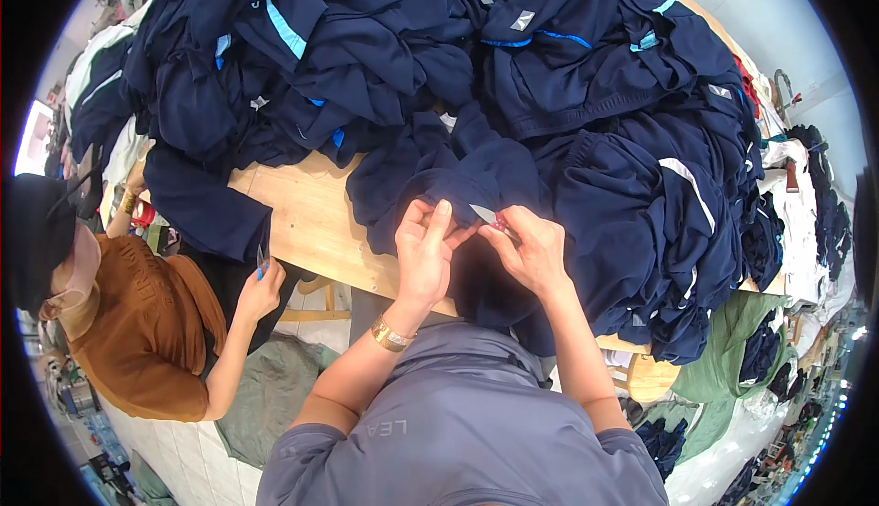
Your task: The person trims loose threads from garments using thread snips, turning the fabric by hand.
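In front of me, a navy garment (449, 181) lies over the near edge of the wooden table. My left hand (426, 250) pinches a fold of it between thumb and fingers. Close by on the right, my right hand (531, 248) is closed round small thread snips (485, 214) with a red grip. Their pale blades point left toward the pinched cloth, just beside my left fingertips. Whether the blades touch the cloth or a thread, I cannot tell.
Heaped navy garments (366, 57) with light blue and white trim cover most of the table (320, 222). At left, a co-worker in a brown top (146, 323) holds blue-handled snips (263, 268) by a navy piece. Green cloth (732, 350) hangs at the right, near a wooden stool (650, 378).
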